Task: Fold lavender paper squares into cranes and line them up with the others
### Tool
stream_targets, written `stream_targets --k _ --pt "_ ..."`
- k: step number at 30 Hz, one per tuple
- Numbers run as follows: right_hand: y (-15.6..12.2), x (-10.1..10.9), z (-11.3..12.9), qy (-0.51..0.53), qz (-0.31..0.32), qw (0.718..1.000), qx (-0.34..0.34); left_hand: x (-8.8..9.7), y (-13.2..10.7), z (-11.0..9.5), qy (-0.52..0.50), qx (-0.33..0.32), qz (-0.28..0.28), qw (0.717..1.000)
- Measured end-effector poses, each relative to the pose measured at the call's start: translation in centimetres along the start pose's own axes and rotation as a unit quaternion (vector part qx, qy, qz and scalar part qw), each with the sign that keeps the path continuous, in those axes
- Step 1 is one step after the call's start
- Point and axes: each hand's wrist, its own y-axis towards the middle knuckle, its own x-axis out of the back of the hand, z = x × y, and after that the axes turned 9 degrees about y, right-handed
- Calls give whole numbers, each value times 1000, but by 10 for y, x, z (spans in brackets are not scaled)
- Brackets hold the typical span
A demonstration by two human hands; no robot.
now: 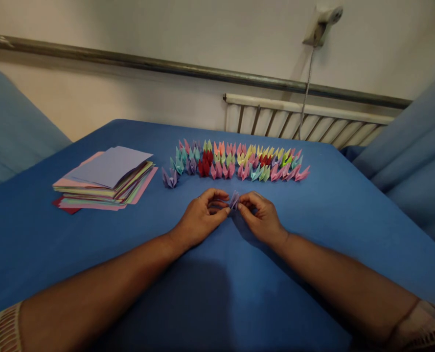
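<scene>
A small folded piece of purple paper (234,200) is held upright between my two hands, above the blue cloth. My left hand (204,215) pinches its left side between thumb and fingers. From the other side, the thumb and forefinger of my right hand (263,215) grip its right edge. Just beyond my hands stand rows of folded paper cranes (228,170) in pink, red, yellow, green, teal and purple. One purple crane (170,178) sits at the near left end of these rows.
A stack of coloured paper sheets (110,168) lies at the left, a purple sheet on top. The table has a blue cloth (217,293). Behind it are a wall with a pipe (173,67), a radiator (298,115) and a socket with a cord (318,29). Blue curtains (419,151) hang on both sides.
</scene>
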Motion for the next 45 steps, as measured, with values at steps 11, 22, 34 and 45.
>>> stream_targets --k 11,22,34,45 --pt "-2 1 1 -54 78 996 3 6 0 -8 108 -66 18 992" --pt "-2 5 3 -84 110 989 51 10 3 -2 192 -132 51 971" --pt "-2 3 2 -103 89 991 -2 15 7 3 266 -111 21 957" --pt "0 3 -4 -94 95 990 -45 17 10 7 187 -84 78 976"
